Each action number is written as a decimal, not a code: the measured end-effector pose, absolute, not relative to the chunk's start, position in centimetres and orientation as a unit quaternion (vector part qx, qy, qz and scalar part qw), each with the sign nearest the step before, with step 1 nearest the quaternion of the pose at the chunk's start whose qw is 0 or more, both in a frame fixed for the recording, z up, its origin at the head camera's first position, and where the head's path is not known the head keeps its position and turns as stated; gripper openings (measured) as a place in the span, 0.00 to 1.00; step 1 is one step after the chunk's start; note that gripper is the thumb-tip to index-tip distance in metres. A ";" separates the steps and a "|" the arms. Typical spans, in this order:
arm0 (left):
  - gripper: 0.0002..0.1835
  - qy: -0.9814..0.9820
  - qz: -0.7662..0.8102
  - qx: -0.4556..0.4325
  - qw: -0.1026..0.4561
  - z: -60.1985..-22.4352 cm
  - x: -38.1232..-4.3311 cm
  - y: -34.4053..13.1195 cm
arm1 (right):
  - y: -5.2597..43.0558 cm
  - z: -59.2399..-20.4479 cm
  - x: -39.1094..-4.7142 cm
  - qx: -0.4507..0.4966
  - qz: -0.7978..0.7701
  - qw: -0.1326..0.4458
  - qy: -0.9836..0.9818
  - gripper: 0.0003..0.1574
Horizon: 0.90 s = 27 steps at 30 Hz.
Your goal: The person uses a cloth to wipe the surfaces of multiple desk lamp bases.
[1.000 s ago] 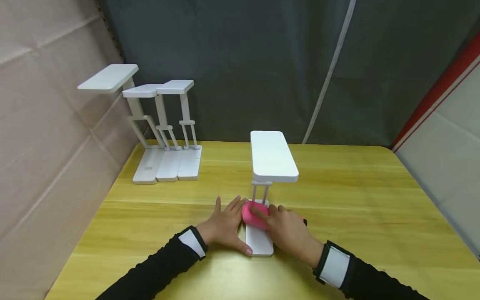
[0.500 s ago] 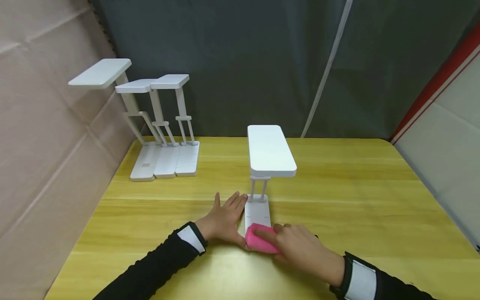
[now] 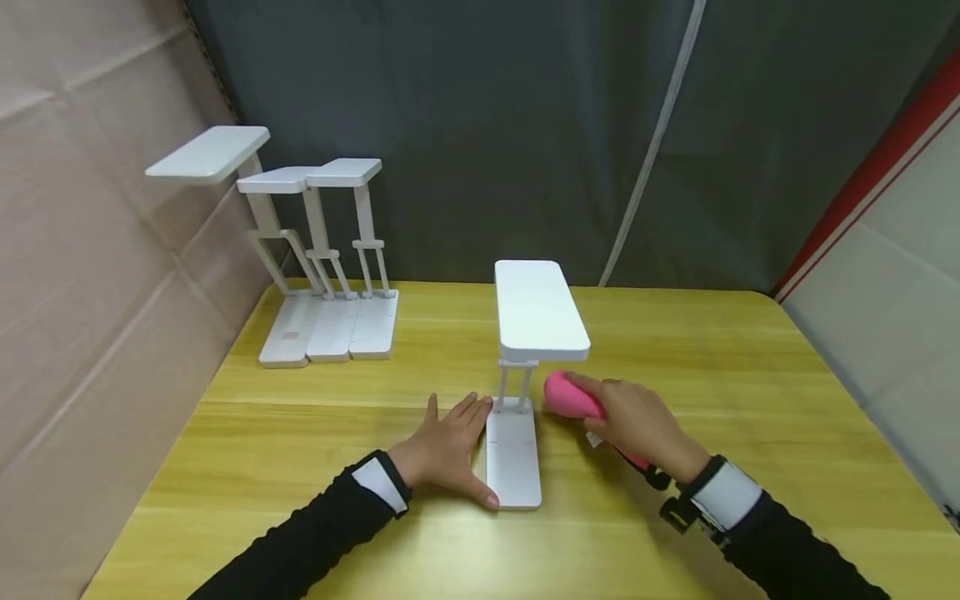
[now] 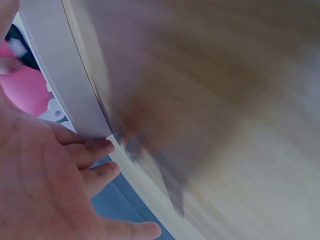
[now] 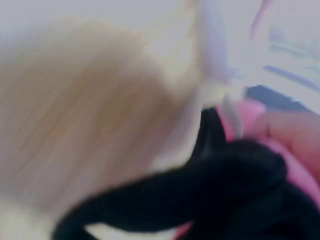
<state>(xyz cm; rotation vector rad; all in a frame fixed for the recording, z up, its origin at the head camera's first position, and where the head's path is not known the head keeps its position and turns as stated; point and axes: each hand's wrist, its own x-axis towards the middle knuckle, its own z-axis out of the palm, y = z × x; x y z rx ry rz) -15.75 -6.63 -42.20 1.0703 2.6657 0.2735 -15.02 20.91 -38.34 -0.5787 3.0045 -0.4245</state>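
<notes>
"Where was the white stand, then?"

"Near the middle of the wooden table. Take its base as the centre of the dial, seen from the head camera. Its flat top plate showed just past twelve o'clock."

"And the left hand?"

"At nine o'clock, fingers straight and spread wide. The fingertips touched the edge of the base at about eleven o'clock, and the thumb lay by its near corner at seven. It touched the base without gripping it."

"What did the right hand have?"

"A pink thing. That hand was at three o'clock with its fingers curled round it, so only a small gap was left in the grasp. The pink end stuck out between one and two o'clock, just beside the base and apart from it. I couldn't tell whether it touched the table."

"Did the wrist cameras help?"

"The left one caught the pink thing between nine and ten o'clock of its picture. The right one was badly blurred, with a black strap across the lower part."

"Anything further off?"

"Three more white stands stood side by side at ten o'clock, well apart from the hands. A dark curtain hung behind the table, toward twelve."
</notes>
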 end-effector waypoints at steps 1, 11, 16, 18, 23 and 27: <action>0.69 0.916 0.094 0.368 0.129 -42.4 -15.7 -6.7 | 20.9 -39.0 -15.5 -0.168 -0.117 0.018 0.979 0.41; 0.69 0.915 0.105 0.366 0.134 -42.6 -15.9 -6.6 | 18.6 -41.3 -15.0 -0.196 -0.067 0.010 0.978 0.41; 0.70 0.916 0.103 0.362 0.138 -42.4 -16.2 -6.6 | 18.5 -40.4 -13.7 -0.207 -0.063 0.043 0.975 0.40; 0.70 0.916 0.104 0.361 0.139 -42.3 -16.2 -6.6 | 18.6 -40.1 -12.9 -0.223 -0.058 0.050 0.972 0.40; 0.70 0.916 0.105 0.361 0.141 -42.0 -16.1 -6.6 | 19.2 -39.4 -11.0 -0.271 -0.062 0.058 0.959 0.36; 0.69 0.915 0.104 0.362 0.142 -42.0 -16.1 -6.6 | 19.6 -38.9 -9.8 -0.297 -0.084 0.095 0.947 0.36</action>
